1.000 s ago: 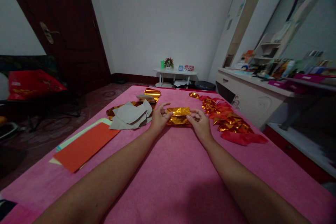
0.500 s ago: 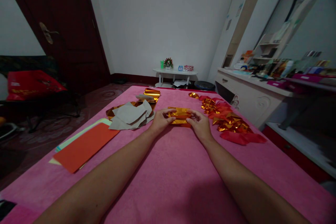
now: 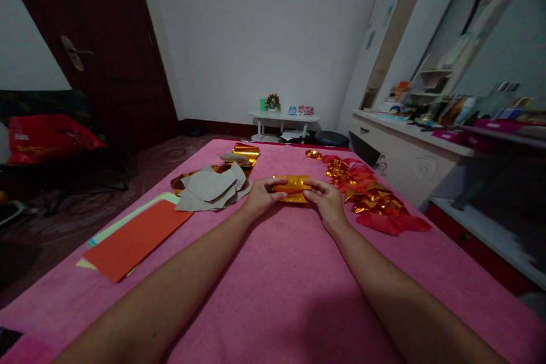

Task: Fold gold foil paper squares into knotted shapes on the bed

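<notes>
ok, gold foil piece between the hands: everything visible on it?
The gold foil piece is shiny, thin-looking and creased, roughly oblong, its long side running left to right, with crosswise bands that look like folds, one more orange. The left hand grips its left end, the right hand its right. It's over the pink cover; whether it touches is unclear.

Bare pink cloth point(image 3: 273, 278) ahead of me and between my forearms point(image 3: 200, 259); paper hems both sides.
Past the foil point(image 3: 294, 185) I pinch, a lane runs to the far edge, between the gold roll point(image 3: 246, 152) on the left and the crumpled heap point(image 3: 375, 199) on the right. Grey paper point(image 3: 209, 185) blocks sideways reach just beside my left hand point(image 3: 261, 195); the heap crowds my right hand point(image 3: 327, 199). Orange card point(image 3: 140, 239) lies outside my left forearm.
</notes>
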Demonstrator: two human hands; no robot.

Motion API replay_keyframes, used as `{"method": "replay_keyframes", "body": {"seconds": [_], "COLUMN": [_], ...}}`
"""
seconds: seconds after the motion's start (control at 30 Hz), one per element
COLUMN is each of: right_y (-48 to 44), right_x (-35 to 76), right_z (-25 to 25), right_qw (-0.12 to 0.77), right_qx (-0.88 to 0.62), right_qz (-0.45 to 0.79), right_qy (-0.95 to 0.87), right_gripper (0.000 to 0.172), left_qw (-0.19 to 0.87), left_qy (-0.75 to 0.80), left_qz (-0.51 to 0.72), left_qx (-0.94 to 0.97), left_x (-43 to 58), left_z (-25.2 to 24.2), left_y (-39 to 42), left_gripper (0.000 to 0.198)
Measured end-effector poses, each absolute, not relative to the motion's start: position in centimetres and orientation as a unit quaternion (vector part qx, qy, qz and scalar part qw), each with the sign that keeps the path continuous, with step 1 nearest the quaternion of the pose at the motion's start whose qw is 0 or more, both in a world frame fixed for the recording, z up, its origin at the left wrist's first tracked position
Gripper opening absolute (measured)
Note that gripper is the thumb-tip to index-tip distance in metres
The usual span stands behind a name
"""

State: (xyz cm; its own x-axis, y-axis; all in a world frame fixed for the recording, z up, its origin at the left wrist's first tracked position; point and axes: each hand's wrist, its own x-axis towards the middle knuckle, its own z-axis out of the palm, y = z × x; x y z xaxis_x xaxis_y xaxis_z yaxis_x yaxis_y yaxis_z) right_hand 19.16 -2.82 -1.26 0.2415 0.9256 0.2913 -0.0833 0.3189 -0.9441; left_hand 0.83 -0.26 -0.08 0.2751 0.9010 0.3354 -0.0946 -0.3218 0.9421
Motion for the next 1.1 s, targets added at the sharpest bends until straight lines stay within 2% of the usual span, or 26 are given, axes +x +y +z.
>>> {"method": "replay_keyframes", "body": {"seconds": [0.17, 0.3, 0.43, 0.67, 0.87, 1.1], "right_y": [-2.87, -2.84, -2.87, -2.95, -3.3, -3.12], "right_x": [19.09, 19.04, 18.98, 19.02, 18.55, 18.73], "right_z": [-1.15, -1.09, -1.08, -1.19, -0.99, -1.17], "right_qw": [0.651, 0.643, 0.642, 0.647, 0.599, 0.602], "right_qx": [-0.438, -0.457, -0.456, -0.444, -0.399, -0.429], "right_qz": [0.382, 0.338, 0.319, 0.364, 0.43, 0.41], "right_qy": [-0.488, -0.513, -0.527, -0.501, -0.545, -0.534], "right_gripper": [0.039, 0.032, 0.027, 0.025, 0.039, 0.035], "left_qw": [0.455, 0.407, 0.367, 0.328, 0.364, 0.354], "left_qy": [0.34, 0.346, 0.345, 0.344, 0.329, 0.332], "left_qz": [0.516, 0.528, 0.534, 0.537, 0.507, 0.497], "left_qx": [0.641, 0.661, 0.679, 0.697, 0.708, 0.719], "left_x": [0.88, 0.96, 0.86, 0.8, 0.99, 0.97], "left_z": [-0.31, -0.74, -1.0, -0.53, -0.51, -0.53], "left_y": [-0.06, 0.32, 0.57, 0.19, -0.2, -0.24], "left_gripper": [0.033, 0.022, 0.021, 0.015, 0.021, 0.036]}}
